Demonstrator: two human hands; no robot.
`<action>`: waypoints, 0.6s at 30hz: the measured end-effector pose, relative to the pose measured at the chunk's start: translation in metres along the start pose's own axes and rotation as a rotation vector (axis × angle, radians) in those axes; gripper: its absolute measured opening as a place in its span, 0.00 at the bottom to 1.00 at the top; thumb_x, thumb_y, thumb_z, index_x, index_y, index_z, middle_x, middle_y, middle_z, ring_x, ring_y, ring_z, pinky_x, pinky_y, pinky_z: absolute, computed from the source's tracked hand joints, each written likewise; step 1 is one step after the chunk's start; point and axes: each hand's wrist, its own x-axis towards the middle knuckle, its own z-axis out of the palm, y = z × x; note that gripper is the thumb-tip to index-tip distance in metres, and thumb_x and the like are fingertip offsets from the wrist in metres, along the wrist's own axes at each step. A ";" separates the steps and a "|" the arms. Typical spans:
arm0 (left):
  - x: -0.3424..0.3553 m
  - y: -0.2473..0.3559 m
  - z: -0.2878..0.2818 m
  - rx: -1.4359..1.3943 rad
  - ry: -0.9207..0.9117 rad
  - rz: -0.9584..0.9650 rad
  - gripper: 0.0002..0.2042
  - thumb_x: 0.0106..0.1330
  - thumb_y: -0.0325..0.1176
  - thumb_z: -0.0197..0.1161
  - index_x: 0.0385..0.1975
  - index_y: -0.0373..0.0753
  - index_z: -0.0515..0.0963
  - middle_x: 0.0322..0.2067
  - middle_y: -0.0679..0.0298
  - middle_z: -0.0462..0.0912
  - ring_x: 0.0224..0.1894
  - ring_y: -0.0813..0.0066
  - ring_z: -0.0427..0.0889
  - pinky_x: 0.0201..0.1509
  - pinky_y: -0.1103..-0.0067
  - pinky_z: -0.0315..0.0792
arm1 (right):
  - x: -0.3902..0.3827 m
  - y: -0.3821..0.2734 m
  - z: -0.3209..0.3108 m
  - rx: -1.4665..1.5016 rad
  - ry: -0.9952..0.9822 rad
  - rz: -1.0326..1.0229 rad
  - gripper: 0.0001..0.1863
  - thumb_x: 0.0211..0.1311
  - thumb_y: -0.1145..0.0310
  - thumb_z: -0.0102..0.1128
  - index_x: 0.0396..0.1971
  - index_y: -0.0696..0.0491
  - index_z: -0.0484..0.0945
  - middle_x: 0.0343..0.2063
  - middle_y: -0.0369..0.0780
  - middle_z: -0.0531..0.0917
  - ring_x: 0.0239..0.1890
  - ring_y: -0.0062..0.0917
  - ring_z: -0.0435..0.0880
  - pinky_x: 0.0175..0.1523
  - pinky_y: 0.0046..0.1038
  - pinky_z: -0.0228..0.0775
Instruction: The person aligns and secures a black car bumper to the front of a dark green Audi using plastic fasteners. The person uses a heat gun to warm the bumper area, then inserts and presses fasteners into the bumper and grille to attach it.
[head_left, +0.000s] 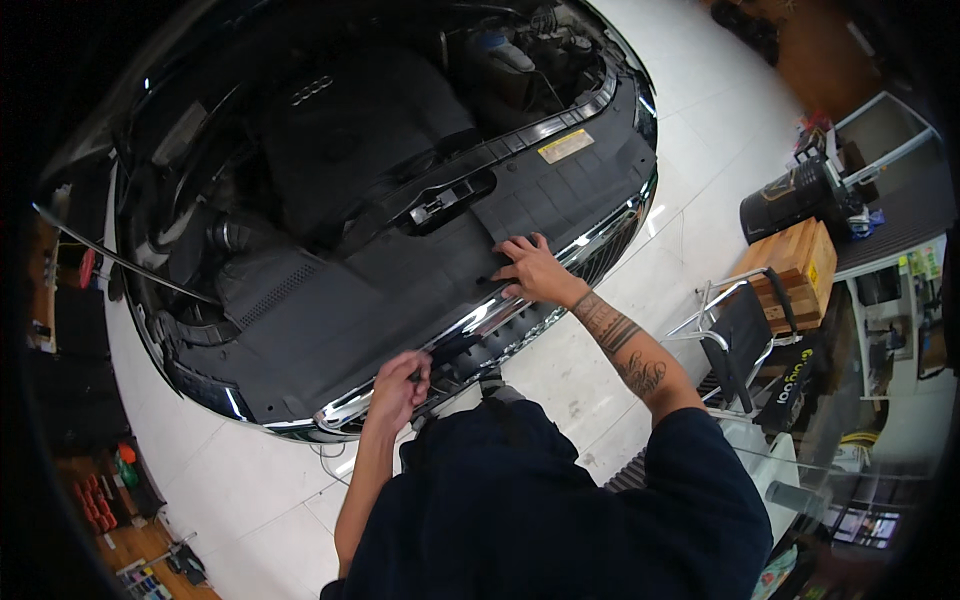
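Black cover [400, 290] lying over car's front edge, hood up. Right hand [530, 270] being pressed flat, fingers spread, on cover. Left hand [398, 388] being closed around small tool at chrome trim [480, 318]. Risk: tool slipping, trim being scratched, clip being snapped if pried hard.

Crowded engine bay, open floor around the car

The black front panel [400, 270] lies flat and bare beside both hands, but the engine cover [350, 130] crowds the far side; the folding chair [740, 335] and wooden crate [795, 270] block the right floor.
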 end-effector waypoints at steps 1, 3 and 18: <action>0.018 0.003 0.018 0.261 0.078 0.049 0.08 0.69 0.31 0.52 0.37 0.35 0.77 0.25 0.67 0.71 0.24 0.75 0.69 0.27 0.80 0.64 | 0.002 0.001 0.001 0.042 -0.013 0.002 0.14 0.42 0.58 0.73 0.33 0.43 0.88 0.54 0.39 0.71 0.60 0.38 0.64 0.63 0.57 0.52; 0.061 0.000 0.050 0.909 0.209 0.465 0.08 0.66 0.33 0.58 0.34 0.34 0.79 0.26 0.62 0.73 0.27 0.66 0.73 0.32 0.73 0.69 | 0.007 0.004 -0.003 0.119 -0.027 0.014 0.13 0.41 0.57 0.73 0.30 0.43 0.88 0.55 0.39 0.71 0.60 0.39 0.64 0.63 0.57 0.51; 0.124 -0.005 0.089 1.930 0.254 0.842 0.07 0.54 0.32 0.65 0.30 0.39 0.81 0.32 0.64 0.72 0.41 0.63 0.71 0.42 0.66 0.62 | 0.015 0.026 -0.009 0.215 -0.085 -0.180 0.15 0.45 0.55 0.70 0.30 0.49 0.86 0.48 0.35 0.78 0.57 0.34 0.66 0.61 0.55 0.53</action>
